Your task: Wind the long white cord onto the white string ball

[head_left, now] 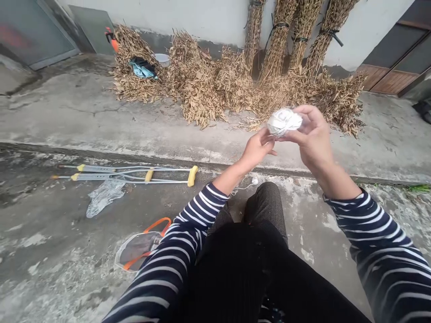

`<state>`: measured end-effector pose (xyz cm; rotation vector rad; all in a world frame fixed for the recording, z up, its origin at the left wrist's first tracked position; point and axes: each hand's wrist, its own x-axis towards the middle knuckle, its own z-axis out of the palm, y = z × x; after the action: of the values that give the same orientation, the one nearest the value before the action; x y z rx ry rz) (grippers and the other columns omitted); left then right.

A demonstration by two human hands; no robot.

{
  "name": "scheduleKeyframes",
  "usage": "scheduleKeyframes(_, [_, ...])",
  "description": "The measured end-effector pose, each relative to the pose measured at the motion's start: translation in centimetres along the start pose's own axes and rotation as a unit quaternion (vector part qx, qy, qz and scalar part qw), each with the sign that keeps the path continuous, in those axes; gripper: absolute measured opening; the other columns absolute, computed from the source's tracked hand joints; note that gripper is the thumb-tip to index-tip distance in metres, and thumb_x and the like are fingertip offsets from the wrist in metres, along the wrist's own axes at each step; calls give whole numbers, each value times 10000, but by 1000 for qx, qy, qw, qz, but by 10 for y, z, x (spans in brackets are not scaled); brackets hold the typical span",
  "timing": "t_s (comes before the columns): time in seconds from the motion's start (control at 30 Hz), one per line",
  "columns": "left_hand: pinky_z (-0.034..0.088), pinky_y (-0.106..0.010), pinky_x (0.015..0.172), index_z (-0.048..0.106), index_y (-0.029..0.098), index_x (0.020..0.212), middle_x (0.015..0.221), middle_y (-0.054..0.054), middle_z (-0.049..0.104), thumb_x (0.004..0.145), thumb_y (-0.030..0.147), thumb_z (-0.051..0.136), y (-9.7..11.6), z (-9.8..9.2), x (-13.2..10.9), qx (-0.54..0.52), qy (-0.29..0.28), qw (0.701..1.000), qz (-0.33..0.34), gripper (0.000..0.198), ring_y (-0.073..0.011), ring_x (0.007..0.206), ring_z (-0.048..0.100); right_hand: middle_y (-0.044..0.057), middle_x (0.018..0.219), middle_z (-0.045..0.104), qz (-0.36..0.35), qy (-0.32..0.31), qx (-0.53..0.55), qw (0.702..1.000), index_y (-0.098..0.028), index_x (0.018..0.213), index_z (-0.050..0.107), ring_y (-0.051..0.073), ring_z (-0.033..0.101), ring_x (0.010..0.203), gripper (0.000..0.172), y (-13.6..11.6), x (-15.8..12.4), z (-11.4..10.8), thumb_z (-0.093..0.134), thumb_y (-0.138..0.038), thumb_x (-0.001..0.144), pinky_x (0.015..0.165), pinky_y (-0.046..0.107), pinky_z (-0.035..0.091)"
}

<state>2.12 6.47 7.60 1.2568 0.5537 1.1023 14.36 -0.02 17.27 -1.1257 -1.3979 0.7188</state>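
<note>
Hands meet at chest height over a concrete yard: the right hand is closed around a crumpled white ball of what looks like plastic or string, fingers curled over its top and far side, while the left hand pinches at the ball's lower left edge with thumb and fingertips drawn together. The ball is held in the air between the two hands, above the person's knees and in front of the dried plants beyond. A thin white cord hangs below the left wrist, with a small knot or bead at its end. Both arms wear dark sleeves with white stripes; dark trousers fill the lower middle of the view. On the stained ground to the left lie a pair of metal crutches with yellow pads, side by side, a crumpled clear plastic bag just below them, and a clear bag with orange handles near the left elbow. Bundles of dry brown stalks are heaped and leaned against the pale wall at the back, a blue cloth lying on one heap.
</note>
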Motion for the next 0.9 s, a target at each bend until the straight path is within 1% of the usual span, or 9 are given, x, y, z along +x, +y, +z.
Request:
scheduleKeyframes(0.1, [555, -200, 629, 676, 123, 1082, 812, -45, 727, 938, 222, 652, -2, 10, -14, -13, -15, 999, -37, 176, -98, 683, 664, 42, 1123, 624, -14, 5, -33, 999, -271, 1063, 564, 245, 635, 1127, 480, 6, 9, 5, 823, -302, 660, 872, 402, 637])
scheduleKeyframes(0.17, [509, -193, 547, 679, 117, 997, 707, -13, 688, 952, 283, 651, -9, 4, -25, -13, -22, 998, -63, 175, -76, 555, 607, 39, 1117, 623, -36, 22, -54, 998, -262, 1035, 570, 243, 633, 1108, 482, 11, 14, 2, 828, -292, 628, 855, 388, 636])
scheduleKeyframes(0.3, [470, -193, 474, 671, 107, 984, 678, -3, 681, 926, 320, 692, -16, -26, -46, -2, -50, 992, -120, 221, -74, 491, 584, 36, 1089, 617, -35, 46, -56, 997, -254, 1002, 566, 237, 626, 1051, 499, 25, 21, -16, 827, -236, 578, 718, 350, 632])
scheduleKeyframes(0.37, [471, -196, 466, 661, 100, 1034, 680, -8, 690, 918, 331, 704, -14, -42, -53, 11, -82, 984, -156, 262, -77, 478, 586, 40, 1069, 608, -20, 54, -55, 997, -250, 998, 558, 225, 623, 1006, 497, 32, 20, -22, 822, -230, 577, 659, 331, 619])
scheduleKeyframes(0.5, [532, -227, 515, 623, 111, 1210, 780, -43, 744, 878, 364, 765, -12, -61, -58, 53, -130, 972, -187, 441, -109, 526, 656, 52, 1140, 606, -5, 66, -47, 997, -259, 1032, 533, 227, 631, 1034, 499, 37, 12, -20, 814, -248, 620, 677, 343, 630])
scheduleKeyframes(0.6, [588, -262, 601, 644, 124, 1190, 868, -55, 763, 816, 323, 822, -17, -72, -54, 82, -109, 976, -170, 460, -122, 595, 696, 41, 1200, 614, 20, 66, 8, 998, -284, 1101, 507, 227, 650, 1066, 518, 35, 10, -20, 794, -257, 671, 755, 381, 656])
scheduleKeyframes(0.67, [595, -265, 632, 691, 116, 1081, 848, -48, 761, 797, 289, 826, -22, -80, -48, 114, -81, 977, -162, 358, -120, 623, 698, 27, 1208, 623, 43, 70, 43, 996, -299, 1137, 503, 214, 665, 1047, 527, 33, 10, -24, 782, -259, 692, 800, 395, 667])
scheduleKeyframes(0.77, [582, -251, 645, 718, 106, 899, 735, -29, 730, 829, 255, 775, -29, -92, -37, 143, -14, 979, -146, 174, -103, 605, 664, 16, 1207, 636, 63, 88, 80, 991, -303, 1150, 512, 195, 678, 1017, 529, 24, 6, -32, 786, -255, 700, 832, 388, 677])
scheduleKeyframes(0.9, [593, -245, 723, 715, 105, 858, 790, -34, 743, 818, 217, 768, -34, -97, -26, 89, 69, 987, -116, 130, -104, 707, 688, 22, 1245, 641, 59, 87, 93, 990, -298, 1152, 530, 200, 681, 1025, 530, 2, -9, -35, 804, -247, 702, 823, 376, 683])
